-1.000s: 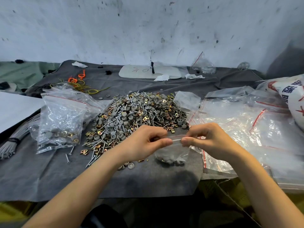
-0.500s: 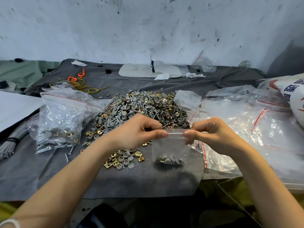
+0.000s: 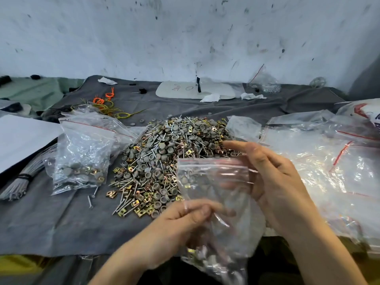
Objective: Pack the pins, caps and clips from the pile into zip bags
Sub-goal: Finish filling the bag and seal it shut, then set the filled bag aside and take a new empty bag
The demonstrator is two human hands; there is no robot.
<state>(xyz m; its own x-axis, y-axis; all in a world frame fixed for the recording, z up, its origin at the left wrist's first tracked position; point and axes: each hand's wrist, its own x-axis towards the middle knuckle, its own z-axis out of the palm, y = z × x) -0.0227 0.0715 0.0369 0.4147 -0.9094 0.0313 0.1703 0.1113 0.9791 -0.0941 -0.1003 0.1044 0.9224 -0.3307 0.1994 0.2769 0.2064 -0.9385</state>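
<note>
Two hands: left hand (image 3: 185, 220), right hand (image 3: 274, 182). One pile (image 3: 172, 153). One held zip bag (image 3: 205, 174). Two loose pins (image 3: 90, 201).

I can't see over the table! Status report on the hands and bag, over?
Left hand pinches the zip bag at its middle. Right hand holds its top corner. Small parts sit in its bottom. Pile behind; nothing blocks.
</note>
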